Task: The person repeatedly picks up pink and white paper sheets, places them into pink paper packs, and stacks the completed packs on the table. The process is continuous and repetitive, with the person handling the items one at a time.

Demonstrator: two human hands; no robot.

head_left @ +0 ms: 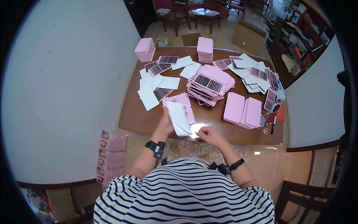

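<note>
My left hand (166, 122) grips a flat white card (179, 118), held tilted above the near edge of the table. Only part of its fingers shows, with the thumb side against the card's left edge. Just beyond the card lies an unfolded pink case (181, 100), partly covered by it. To the right of the card, my right hand (210, 135) is closed, fingers curled near a bright glare on the tabletop. Whatever its fingertips may pinch is too small to make out.
The brown table (138, 115) carries a leaning pile of pink cases (212, 80), neat pink stacks (242, 110), and scattered white and dark-striped cards (151, 84). Scissors (265, 131) and a black marker (274, 125) lie at right. Plastic-wrapped pink packs (111, 156) stand at lower left.
</note>
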